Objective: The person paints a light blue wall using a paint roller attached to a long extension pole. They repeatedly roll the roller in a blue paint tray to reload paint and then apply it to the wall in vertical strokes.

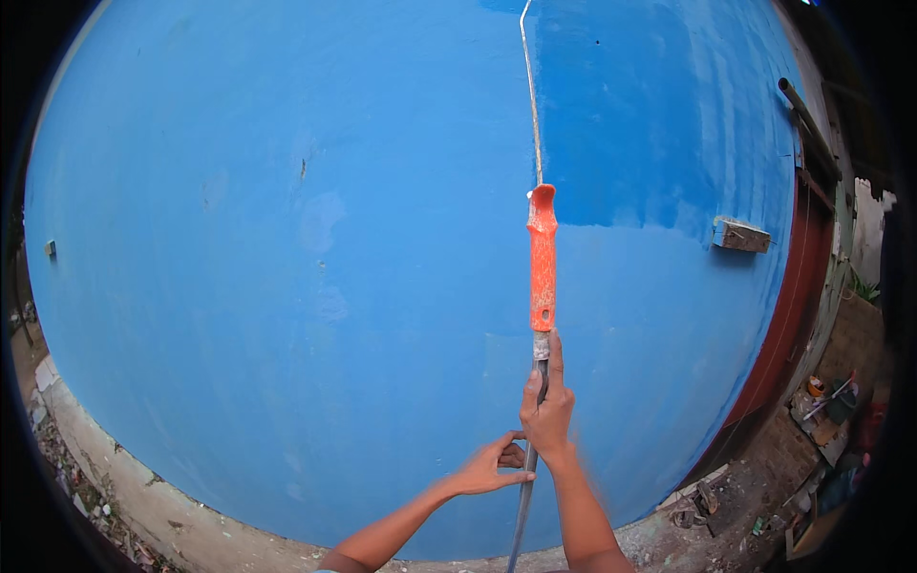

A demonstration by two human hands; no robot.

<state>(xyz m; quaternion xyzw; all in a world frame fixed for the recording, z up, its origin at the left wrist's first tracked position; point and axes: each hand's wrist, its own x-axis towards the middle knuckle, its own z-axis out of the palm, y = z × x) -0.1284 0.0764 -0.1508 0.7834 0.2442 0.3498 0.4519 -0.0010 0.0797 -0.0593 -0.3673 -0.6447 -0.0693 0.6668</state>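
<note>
A paint roller's orange plastic handle [543,276], specked with pale paint, is joined to the top of a thin pole [525,494]. From the handle a bent metal rod [534,107] runs up past the picture's top edge; the roller head is out of view. My right hand [550,415] grips the pole just below the handle, index finger stretched up along it. Lower down, my left hand [501,465] is around the pole, thumb and fingers touching it. Behind stands a light blue wall [401,286], with a darker blue painted patch [616,143] at upper right.
A small block [741,235] juts from the wall at right, and a smaller one [50,248] at far left. Beyond the wall's right end are a dark red panel [781,308] and a pipe [809,125]. A concrete ledge [179,526] and rubble line the wall's foot; buckets and clutter lie lower right.
</note>
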